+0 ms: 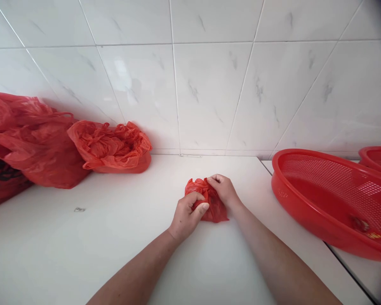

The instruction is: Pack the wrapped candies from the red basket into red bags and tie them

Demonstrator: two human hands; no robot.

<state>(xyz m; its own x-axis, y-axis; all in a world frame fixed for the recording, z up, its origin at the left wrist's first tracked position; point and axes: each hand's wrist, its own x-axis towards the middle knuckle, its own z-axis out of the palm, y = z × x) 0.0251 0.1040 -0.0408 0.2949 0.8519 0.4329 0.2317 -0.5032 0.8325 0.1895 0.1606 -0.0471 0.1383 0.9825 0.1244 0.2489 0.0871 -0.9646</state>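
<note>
A small crumpled red plastic bag [216,208] rests on the white tabletop [120,237], in the middle of the view. On its near left side, my left hand [188,211] pinches the plastic between thumb and bent fingers. At the upper right edge of the bag, my right hand [224,187] is closed on the gathered plastic with its fingertips. Whatever the bag may contain is hidden by its folds.
Against the tiled wall [209,93] at left stand a red bag full of crumpled red bags [112,146] and larger stuffed red bags [47,144]. A big red perforated basket [305,212] stands at right, with another red basket [379,154] behind. A small scrap [79,209] lies left.
</note>
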